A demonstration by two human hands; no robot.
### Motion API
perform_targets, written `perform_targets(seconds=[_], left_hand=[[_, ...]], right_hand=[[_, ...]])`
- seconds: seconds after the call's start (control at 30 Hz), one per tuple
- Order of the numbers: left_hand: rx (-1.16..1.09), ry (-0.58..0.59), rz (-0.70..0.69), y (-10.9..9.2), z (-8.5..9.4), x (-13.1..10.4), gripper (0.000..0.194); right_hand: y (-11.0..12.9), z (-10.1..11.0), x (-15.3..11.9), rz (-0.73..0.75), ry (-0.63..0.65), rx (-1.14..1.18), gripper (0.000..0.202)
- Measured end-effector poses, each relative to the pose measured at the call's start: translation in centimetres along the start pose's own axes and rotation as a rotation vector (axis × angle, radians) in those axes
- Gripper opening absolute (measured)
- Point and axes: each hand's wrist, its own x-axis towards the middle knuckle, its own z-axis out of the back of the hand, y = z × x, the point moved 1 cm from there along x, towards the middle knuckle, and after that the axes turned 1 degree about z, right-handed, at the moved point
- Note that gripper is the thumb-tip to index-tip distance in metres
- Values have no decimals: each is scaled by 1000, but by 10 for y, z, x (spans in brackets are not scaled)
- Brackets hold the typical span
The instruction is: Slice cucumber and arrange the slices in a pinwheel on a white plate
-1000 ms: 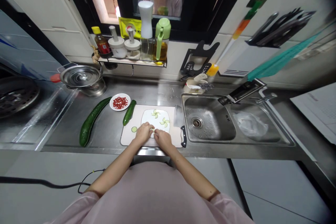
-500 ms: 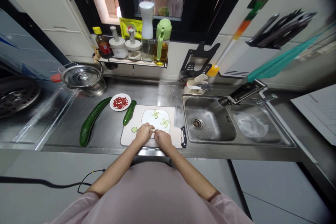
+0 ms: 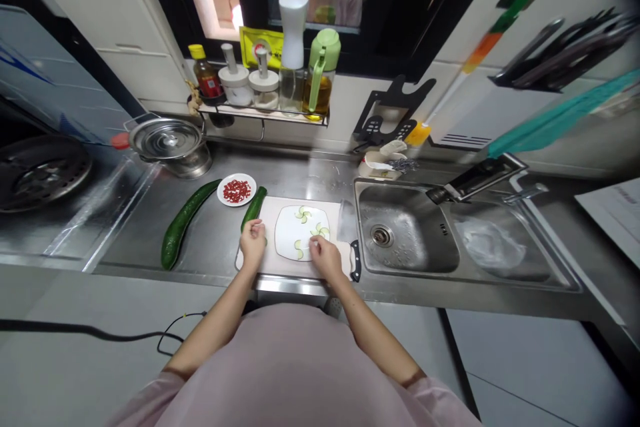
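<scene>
A white square plate [image 3: 286, 230] lies on the pale cutting board [image 3: 273, 269]. On it are two pinwheels of thin cucumber slices [image 3: 303, 215] at the back and a partial curved arrangement of slices [image 3: 299, 249] near the front. My left hand [image 3: 253, 243] hovers left of the plate, over the board beside a short piece of cucumber [image 3: 255, 205]; its fingers are curled. My right hand [image 3: 327, 259] is over the plate's right edge, thumb and fingers pinched together. Whether either hand holds anything cannot be made out. A knife [image 3: 355, 260] with a black handle rests at the board's right edge.
A long cucumber [image 3: 187, 223] and a small plate of red pieces [image 3: 237, 189] lie left of the board. Behind them stands a lidded steel pot [image 3: 175, 153]. The sink [image 3: 405, 230] is on the right. A condiment shelf [image 3: 265, 112] hangs at the back.
My hands, together at the plate's front edge before, have parted: the left moved left over the board, the right shifted right. The slices at the plate's front are now uncovered.
</scene>
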Motion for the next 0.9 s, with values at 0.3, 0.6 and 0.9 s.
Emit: perform_targets(seconds=[0.3, 0.6, 0.9], left_hand=[[4, -128, 66, 19, 29, 4, 28], [518, 152, -81, 25, 35, -15, 21], [644, 202, -64, 27, 30, -15, 25]], right_hand=[[-5, 6, -2, 92, -176, 238, 37], [-3, 8, -11, 102, -192, 304, 42], [-1, 9, -14, 92, -137, 302, 42]])
